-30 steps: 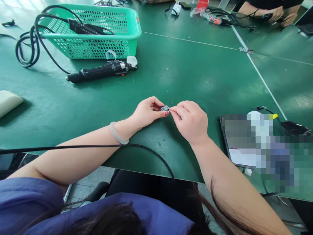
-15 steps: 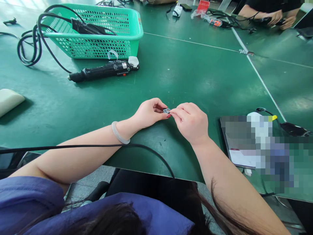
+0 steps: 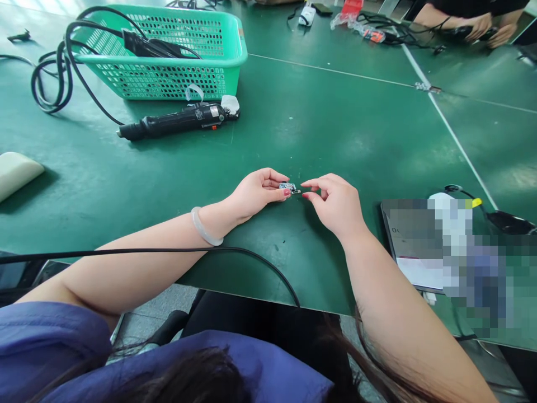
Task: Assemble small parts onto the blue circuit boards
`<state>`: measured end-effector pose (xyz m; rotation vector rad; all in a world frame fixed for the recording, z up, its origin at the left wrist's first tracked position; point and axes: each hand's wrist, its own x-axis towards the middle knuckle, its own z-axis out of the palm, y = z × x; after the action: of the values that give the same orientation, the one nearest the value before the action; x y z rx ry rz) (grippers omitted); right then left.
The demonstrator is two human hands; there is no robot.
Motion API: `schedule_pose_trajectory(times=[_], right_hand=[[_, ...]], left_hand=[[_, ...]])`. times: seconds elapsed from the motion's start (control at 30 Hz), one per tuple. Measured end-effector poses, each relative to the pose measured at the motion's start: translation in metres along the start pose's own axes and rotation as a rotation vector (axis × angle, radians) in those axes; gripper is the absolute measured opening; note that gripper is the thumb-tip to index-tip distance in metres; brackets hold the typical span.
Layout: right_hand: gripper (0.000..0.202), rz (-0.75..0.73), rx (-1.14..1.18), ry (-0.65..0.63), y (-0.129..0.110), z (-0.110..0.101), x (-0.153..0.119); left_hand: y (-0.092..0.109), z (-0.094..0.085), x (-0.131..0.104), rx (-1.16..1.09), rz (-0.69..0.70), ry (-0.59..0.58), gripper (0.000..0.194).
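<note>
Between the thumb and fingers of my left hand [image 3: 262, 193] is a small circuit board [image 3: 287, 187], held just above the green table [image 3: 268, 134]. A small dark piece shows at the board's right end. My right hand [image 3: 335, 204] is just to the right of the board, thumb and index finger apart, with a narrow gap to it and nothing visible between the fingertips. Farther back on the left lies a black electric screwdriver [image 3: 180, 121], in front of a green perforated basket [image 3: 168, 78].
A black cable [image 3: 168, 251] crosses my left forearm near the table edge. A tablet-like device [image 3: 413, 235] lies right of my right forearm, partly pixelated. A pale object [image 3: 17, 174] sits far left. Another person's hands [image 3: 482, 28] are at the back right.
My right hand has let go of the board's right end and moved slightly right, its fingers parting. More of the board now shows in my left hand, which stays nearly in place.
</note>
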<state>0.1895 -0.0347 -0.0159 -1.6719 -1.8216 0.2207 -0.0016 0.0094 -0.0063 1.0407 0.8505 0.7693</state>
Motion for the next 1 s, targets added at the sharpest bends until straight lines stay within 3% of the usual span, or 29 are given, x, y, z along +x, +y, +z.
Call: schedule_pose_trajectory(times=[0.37,0.57,0.67,0.8,0.9,1.0], right_hand=[[0.011,0.056,-0.075,-0.090,-0.006,0.010,0.006],[0.015,0.066,0.022,0.016,-0.003,0.000,0.003],[0.017,0.008,-0.101,0.041,-0.002,-0.002,0.002],[0.023,-0.162,-0.286,-0.081,-0.008,0.001,0.000],[0.024,-0.227,-0.231,-0.133,-0.014,0.003,-0.002],[0.023,-0.174,-0.144,-0.047,-0.012,0.001,-0.003]], left_hand=[[0.000,0.001,-0.002,0.021,0.000,0.012,0.026],[0.001,0.001,-0.002,0.042,-0.004,0.013,0.026],[0.002,0.002,-0.002,0.048,-0.014,0.014,0.025],[0.002,0.002,-0.002,0.048,-0.007,0.024,0.024],[0.001,0.002,-0.002,0.044,0.000,0.023,0.023],[0.000,0.000,-0.001,0.045,0.008,0.014,0.024]])
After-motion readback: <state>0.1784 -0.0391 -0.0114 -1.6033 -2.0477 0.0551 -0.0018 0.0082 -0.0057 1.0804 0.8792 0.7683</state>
